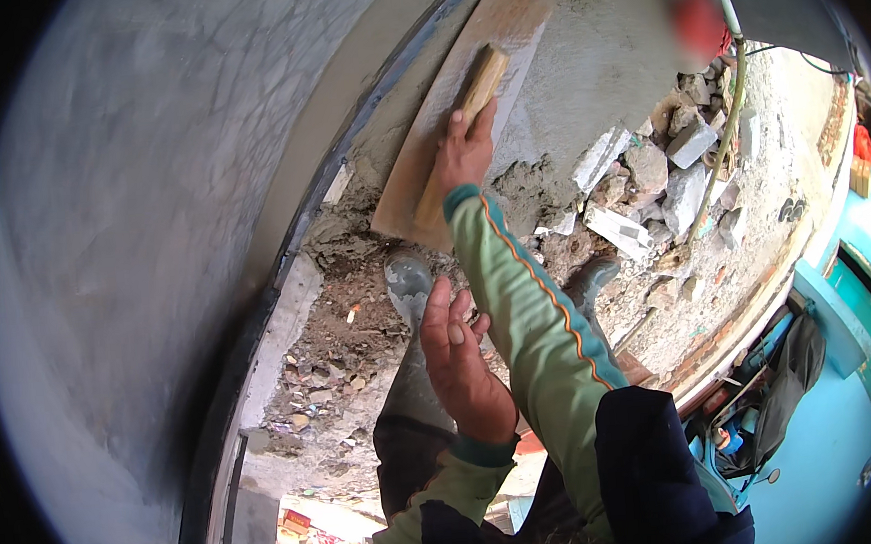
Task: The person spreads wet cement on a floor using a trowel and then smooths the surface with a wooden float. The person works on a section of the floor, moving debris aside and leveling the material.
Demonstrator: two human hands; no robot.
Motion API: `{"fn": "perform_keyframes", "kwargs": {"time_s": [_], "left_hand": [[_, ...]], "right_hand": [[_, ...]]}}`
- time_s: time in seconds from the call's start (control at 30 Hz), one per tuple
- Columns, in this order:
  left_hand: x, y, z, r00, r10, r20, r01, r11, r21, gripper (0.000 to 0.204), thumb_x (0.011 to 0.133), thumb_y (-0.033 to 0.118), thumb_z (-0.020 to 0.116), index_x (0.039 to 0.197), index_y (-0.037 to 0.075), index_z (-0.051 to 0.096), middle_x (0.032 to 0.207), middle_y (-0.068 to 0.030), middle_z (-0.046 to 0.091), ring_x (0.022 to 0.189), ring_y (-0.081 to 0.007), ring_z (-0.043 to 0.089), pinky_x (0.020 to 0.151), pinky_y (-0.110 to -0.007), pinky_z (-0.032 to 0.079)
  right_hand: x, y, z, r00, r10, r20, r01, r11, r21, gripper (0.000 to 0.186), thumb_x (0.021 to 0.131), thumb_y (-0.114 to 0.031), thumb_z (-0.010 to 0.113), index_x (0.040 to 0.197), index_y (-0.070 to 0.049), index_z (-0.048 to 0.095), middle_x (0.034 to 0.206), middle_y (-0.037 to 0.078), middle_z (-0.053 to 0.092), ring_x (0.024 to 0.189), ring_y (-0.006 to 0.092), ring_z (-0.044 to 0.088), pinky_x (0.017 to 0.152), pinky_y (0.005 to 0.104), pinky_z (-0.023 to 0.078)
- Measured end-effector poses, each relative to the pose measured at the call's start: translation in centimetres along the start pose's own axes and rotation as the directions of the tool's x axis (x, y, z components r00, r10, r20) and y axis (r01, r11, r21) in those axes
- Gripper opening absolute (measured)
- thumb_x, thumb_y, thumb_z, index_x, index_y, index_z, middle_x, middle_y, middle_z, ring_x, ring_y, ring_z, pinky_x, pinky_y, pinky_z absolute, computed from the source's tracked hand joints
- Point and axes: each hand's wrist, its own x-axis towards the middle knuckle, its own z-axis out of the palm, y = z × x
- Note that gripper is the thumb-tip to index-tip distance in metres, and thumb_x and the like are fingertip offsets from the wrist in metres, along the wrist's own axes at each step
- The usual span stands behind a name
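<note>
My right hand point(463, 153) grips the long wooden handle point(481, 78) of a flat float board point(517, 15), which lies on wet grey mortar point(593, 73) at the upper middle. The mortar's lower edge is rough and lumpy. My left hand point(466, 370) is raised below it, beside my right sleeve, palm partly turned up, fingers loosely bent and holding nothing. My boots point(406, 284) stand on the rubble-strewn ground point(332, 368) below the board.
A grey plastered wall point(124, 241) fills the left side. Broken concrete chunks point(649, 174) lie to the right of the mortar, with a hose point(722, 145) across them. A blurred red shape point(699, 21) is at top right. A scooter point(753, 412) stands by turquoise walls at lower right.
</note>
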Motion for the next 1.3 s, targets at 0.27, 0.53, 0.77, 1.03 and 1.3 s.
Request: {"fn": "perform_keyframes", "kwargs": {"time_s": [0.27, 0.53, 0.77, 1.03, 1.3], "left_hand": [[0.3, 0.5, 0.2, 0.998, -0.031, 0.053, 0.031, 1.0, -0.002, 0.056, 0.106, 0.041, 0.043, 0.148, 0.004, 0.041, 0.154, -0.0137, 0.042, 0.133, -0.0275, 0.047, 0.104, -0.042, 0.041], [-0.6, -0.2, 0.2, 0.993, -0.082, 0.081, 0.084, 0.996, -0.026, 0.055, 0.107, 0.037, 0.043, 0.151, 0.003, 0.039, 0.154, -0.0142, 0.042, 0.132, -0.0284, 0.047, 0.104, -0.043, 0.041], [-0.2, 0.1, 1.3, 0.993, -0.071, 0.093, 0.074, 0.997, -0.026, 0.055, 0.108, 0.04, 0.042, 0.15, 0.004, 0.04, 0.153, -0.0138, 0.042, 0.131, -0.0277, 0.048, 0.104, -0.043, 0.041], [-0.9, -0.4, 1.3, 0.983, -0.144, 0.111, 0.152, 0.986, -0.071, 0.055, 0.108, 0.04, 0.041, 0.149, 0.004, 0.041, 0.153, -0.0154, 0.042, 0.132, -0.0281, 0.048, 0.105, -0.044, 0.041], [-0.6, 0.2, 1.8, 0.984, -0.132, 0.117, 0.137, 0.99, -0.034, 0.055, 0.109, 0.041, 0.039, 0.149, 0.004, 0.04, 0.153, -0.016, 0.041, 0.132, -0.0289, 0.048, 0.106, -0.046, 0.04]], "right_hand": [[-4.3, 0.5, -6.6, 0.998, -0.005, 0.058, 0.006, 1.0, -0.011, 0.062, 0.106, -0.02, 0.054, 0.161, -0.012, 0.027, 0.106, 0.009, 0.061, 0.078, 0.0136, 0.055, 0.069, 0.0283, 0.049], [9.6, -1.3, -3.5, 0.992, -0.117, -0.035, 0.112, 0.986, -0.127, 0.06, 0.105, -0.022, 0.054, 0.157, -0.007, 0.03, 0.104, 0.021, 0.065, 0.086, 0.031, 0.063, 0.074, 0.0393, 0.05], [-2.1, 1.5, -7.9, 0.991, 0.041, 0.124, -0.05, 0.996, 0.071, 0.067, 0.105, -0.024, 0.057, 0.162, -0.015, 0.024, 0.093, 0.001, 0.058, 0.067, 0.0121, 0.055, 0.056, 0.0293, 0.05], [10.6, -2.1, -5.1, 0.996, -0.089, 0.016, 0.09, 0.994, -0.055, 0.062, 0.104, -0.02, 0.057, 0.159, -0.01, 0.03, 0.106, 0.012, 0.066, 0.081, 0.0184, 0.06, 0.072, 0.0317, 0.05], [2.3, 2.4, -8.0, 0.993, -0.055, 0.106, 0.051, 0.998, 0.042, 0.063, 0.105, -0.023, 0.057, 0.16, -0.014, 0.028, 0.099, 0.008, 0.06, 0.078, 0.0164, 0.057, 0.066, 0.0301, 0.047]]}}
